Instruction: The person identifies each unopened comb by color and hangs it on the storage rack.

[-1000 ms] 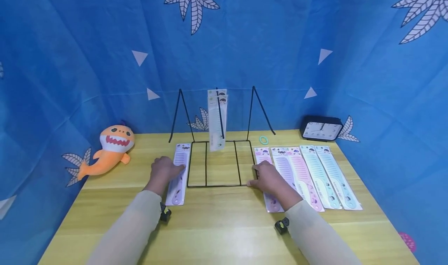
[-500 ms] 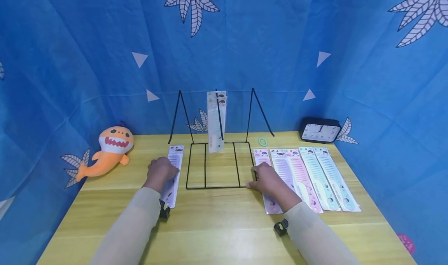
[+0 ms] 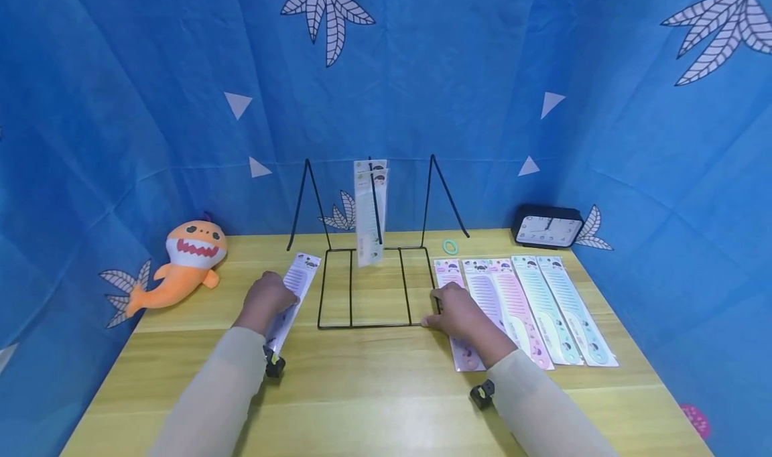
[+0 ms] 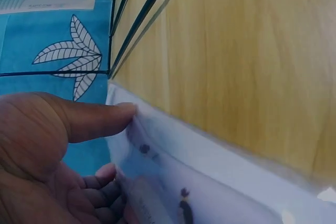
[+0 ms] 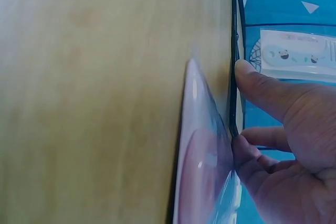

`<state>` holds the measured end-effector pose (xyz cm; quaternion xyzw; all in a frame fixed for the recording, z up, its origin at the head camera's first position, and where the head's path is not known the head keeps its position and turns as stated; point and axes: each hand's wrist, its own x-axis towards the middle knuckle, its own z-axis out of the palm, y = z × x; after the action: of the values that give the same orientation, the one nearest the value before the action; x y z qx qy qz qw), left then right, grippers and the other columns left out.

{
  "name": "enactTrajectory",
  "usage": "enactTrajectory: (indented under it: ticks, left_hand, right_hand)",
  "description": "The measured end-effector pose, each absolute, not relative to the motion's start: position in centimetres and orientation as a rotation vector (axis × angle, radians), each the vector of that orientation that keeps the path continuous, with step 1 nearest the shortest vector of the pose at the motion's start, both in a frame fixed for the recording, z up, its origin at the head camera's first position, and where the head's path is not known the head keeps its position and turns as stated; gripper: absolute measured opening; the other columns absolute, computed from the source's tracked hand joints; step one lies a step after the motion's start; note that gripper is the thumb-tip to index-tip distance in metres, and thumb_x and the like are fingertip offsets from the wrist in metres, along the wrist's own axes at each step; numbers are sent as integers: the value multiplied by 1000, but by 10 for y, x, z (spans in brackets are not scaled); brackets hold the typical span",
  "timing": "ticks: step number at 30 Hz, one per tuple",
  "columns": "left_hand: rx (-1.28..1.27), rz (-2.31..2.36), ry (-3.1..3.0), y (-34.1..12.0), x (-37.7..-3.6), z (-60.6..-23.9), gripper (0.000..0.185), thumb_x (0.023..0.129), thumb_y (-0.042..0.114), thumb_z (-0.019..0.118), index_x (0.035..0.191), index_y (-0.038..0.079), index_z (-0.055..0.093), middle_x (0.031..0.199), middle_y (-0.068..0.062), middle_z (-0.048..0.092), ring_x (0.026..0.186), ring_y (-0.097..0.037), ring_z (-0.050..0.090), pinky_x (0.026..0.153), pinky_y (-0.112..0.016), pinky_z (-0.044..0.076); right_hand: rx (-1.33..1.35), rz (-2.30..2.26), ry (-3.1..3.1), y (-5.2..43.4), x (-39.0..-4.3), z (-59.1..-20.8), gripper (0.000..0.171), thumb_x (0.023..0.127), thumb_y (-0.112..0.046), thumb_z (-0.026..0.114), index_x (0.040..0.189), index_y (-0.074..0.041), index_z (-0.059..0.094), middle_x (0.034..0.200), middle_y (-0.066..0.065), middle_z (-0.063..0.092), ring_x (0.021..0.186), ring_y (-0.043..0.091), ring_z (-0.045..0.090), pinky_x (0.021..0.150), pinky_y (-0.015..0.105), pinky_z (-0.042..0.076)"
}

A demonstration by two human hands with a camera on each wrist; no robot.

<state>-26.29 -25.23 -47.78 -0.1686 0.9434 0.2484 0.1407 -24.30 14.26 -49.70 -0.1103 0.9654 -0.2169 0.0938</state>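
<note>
My left hand (image 3: 265,301) pinches a purple comb in a clear-fronted package (image 3: 299,276), tilted left of the rack in the head view. In the left wrist view the thumb lies on the near face of the comb package (image 4: 210,192), fingers behind it. My right hand (image 3: 455,313) holds the front right corner of the black wire rack (image 3: 380,325); in the right wrist view its thumb and fingertips meet the rack's bar (image 5: 234,98). Two packaged combs (image 3: 369,222) hang on the rack's middle hook.
Several packaged combs (image 3: 509,289) in pink, purple and mint lie right of the rack, the nearest partly under my right hand. A mint ring (image 3: 449,247), a black clock (image 3: 547,228) and an orange shark plush (image 3: 191,259) stand or lie toward the back.
My left hand has moved the purple comb leftward, away from the rack's side, and turned it to a slant. The right hand keeps its hold on the rack corner.
</note>
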Motion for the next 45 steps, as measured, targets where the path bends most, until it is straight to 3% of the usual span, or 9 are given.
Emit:
enactTrajectory:
  ticks: [6, 13, 22, 29, 34, 38, 42, 45]
  left_hand:
    - [-412, 663, 2741, -264, -260, -470, 37, 95, 12, 66, 121, -14, 62, 109, -28, 67, 95, -38, 65, 82, -49, 59]
    - [-358, 687, 2722, -272, -257, -466, 13, 95, 4, 58, 102, -2, 67, 103, -21, 65, 90, -32, 62, 73, -38, 53]
    - [-388, 930, 2669, -278, -259, -464, 36, 104, 9, 60, 137, -5, 62, 131, -28, 64, 113, -39, 62, 91, -48, 56]
    - [-449, 1212, 2643, -285, -252, -447, 44, 109, 15, 55, 150, -1, 51, 137, -28, 63, 110, -34, 66, 86, -39, 59]
    - [-397, 1652, 2554, -286, -244, -441, 42, 113, 11, 55, 153, 5, 46, 146, -28, 64, 109, -24, 71, 91, -35, 66]
    - [-307, 1930, 2493, -288, -236, -437, 39, 112, 11, 61, 150, 13, 49, 142, -21, 69, 104, -14, 75, 90, -30, 68]
    - [-181, 2047, 2483, -292, -224, -433, 34, 111, 16, 65, 143, 21, 53, 129, -2, 75, 102, -7, 77, 89, -28, 68]
    - [-16, 2121, 2467, -295, -212, -429, 32, 111, 18, 67, 140, 21, 55, 125, 9, 77, 104, -7, 79, 88, -26, 67]
  right_hand:
    - [-317, -655, 2860, 143, -244, -496, 77, 91, -32, 91, 151, 5, 61, 144, 31, 61, 122, 36, 65, 114, 53, 56]
    - [-338, -648, 2860, 145, -245, -500, 78, 90, -34, 92, 150, 6, 61, 142, 31, 62, 120, 35, 66, 114, 53, 56]
    - [-312, -663, 2854, 144, -243, -501, 78, 91, -34, 91, 151, 5, 60, 144, 29, 61, 116, 32, 64, 112, 51, 57]
    - [-311, -653, 2854, 144, -243, -501, 76, 92, -34, 90, 151, 5, 61, 144, 28, 61, 114, 30, 63, 111, 51, 57]
    - [-321, -652, 2858, 144, -243, -501, 76, 92, -34, 91, 150, 5, 61, 144, 29, 61, 117, 31, 65, 112, 52, 56]
    - [-326, -656, 2865, 144, -244, -501, 76, 92, -34, 91, 150, 5, 62, 144, 30, 61, 122, 35, 65, 114, 53, 55]
    - [-326, -647, 2862, 144, -245, -502, 77, 92, -35, 90, 151, 5, 61, 144, 29, 61, 123, 35, 65, 115, 53, 55]
    - [-329, -637, 2864, 145, -245, -503, 77, 92, -35, 90, 151, 5, 61, 143, 29, 62, 122, 35, 65, 115, 53, 55]
